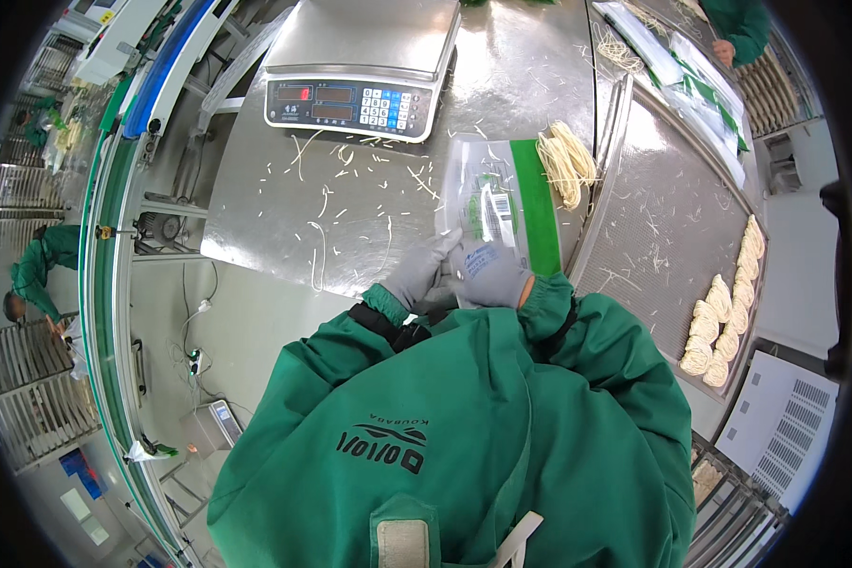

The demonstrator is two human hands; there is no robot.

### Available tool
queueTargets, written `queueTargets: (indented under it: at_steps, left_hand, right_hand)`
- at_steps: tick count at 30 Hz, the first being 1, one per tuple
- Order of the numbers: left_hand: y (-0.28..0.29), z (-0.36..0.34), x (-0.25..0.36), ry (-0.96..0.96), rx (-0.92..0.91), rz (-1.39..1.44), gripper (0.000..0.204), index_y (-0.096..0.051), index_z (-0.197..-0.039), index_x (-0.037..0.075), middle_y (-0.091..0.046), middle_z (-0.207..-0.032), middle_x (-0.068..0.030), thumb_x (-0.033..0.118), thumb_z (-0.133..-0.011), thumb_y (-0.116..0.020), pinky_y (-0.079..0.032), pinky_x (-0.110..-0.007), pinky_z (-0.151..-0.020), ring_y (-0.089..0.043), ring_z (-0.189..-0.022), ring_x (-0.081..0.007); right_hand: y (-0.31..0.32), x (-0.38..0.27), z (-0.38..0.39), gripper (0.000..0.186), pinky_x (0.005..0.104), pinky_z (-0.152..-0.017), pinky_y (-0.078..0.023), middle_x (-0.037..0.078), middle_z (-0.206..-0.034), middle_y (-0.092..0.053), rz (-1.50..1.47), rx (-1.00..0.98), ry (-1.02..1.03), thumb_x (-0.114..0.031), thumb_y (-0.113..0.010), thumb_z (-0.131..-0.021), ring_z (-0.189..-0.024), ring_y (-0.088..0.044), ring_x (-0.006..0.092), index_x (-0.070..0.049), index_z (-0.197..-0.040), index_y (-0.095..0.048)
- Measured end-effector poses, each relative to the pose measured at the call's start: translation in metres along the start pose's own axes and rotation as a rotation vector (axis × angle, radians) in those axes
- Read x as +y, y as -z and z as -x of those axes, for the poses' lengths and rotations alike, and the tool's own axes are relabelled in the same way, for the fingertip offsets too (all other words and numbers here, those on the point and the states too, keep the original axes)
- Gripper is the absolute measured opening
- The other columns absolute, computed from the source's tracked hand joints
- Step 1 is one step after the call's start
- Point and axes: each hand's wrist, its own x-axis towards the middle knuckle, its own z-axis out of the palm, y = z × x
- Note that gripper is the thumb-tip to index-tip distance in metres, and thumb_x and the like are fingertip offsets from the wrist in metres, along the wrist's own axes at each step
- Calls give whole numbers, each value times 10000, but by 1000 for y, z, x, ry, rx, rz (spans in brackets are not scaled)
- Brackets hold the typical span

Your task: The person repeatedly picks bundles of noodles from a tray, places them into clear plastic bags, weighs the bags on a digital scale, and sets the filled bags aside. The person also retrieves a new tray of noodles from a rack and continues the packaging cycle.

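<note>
A transparent plastic bag [478, 175] with a wide green stripe lies at the near edge of the metal table [256, 222]. My left hand [420, 272], in a grey glove, is closed at the bag's near left corner. Beside it, my right hand [490, 275], gloved the same way, is closed over the bag's near edge. The fingertips of both hands almost meet, and part of the bag's edge is hidden under them. Just past the bag's far right corner rests a loose bundle of pale noodles [566, 163], touching or nearly touching the stripe.
A digital scale [350, 106] stands at the back left, with noodle scraps [346, 175] strewn before it. To the right, a mesh tray [648, 189] carries several noodle nests [715, 327]. More plastic bags [682, 80] lie behind it. Co-workers' green sleeves [743, 28] show at both sides.
</note>
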Motion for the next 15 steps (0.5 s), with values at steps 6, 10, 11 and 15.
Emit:
queueTargets:
  at_steps: [6,10,11,15]
  left_hand:
    - [39,19,3,216,135,141,661,-555,-1112,-46,-659,-971,-144,580,-945,-425,-556,-387,-814,-667,-882,-246]
    - [49,38,10,169,214,148,724,-553,-1044,-23,-669,-935,-116,674,-900,-418,-575,-318,-712,-671,-758,-209]
    - [49,43,11,165,227,61,701,-560,-1053,-16,-672,-938,-110,656,-909,-422,-573,-304,-698,-671,-758,-203]
    - [53,57,6,173,229,-107,424,-582,-1054,27,-684,-956,-99,425,-941,-494,-579,-274,-669,-682,-766,-186]
  right_hand:
    - [-27,31,6,435,368,-1004,-422,142,-1364,-470,-1560,-117,-363,-195,-555,-917,-1236,-482,219,-26,-1306,-456]
    - [-56,45,8,521,411,-1097,-302,172,-1425,-404,-707,58,295,-369,-490,-935,-1316,-383,310,-80,-1367,-451]
    - [-61,45,6,558,423,-1113,-273,183,-1434,-390,-366,80,440,-438,-470,-940,-1328,-363,337,-97,-1381,-452]
    - [-74,37,1,617,446,-1108,-253,156,-1427,-407,-152,-121,253,-499,-547,-870,-1372,-280,358,-185,-1393,-453]
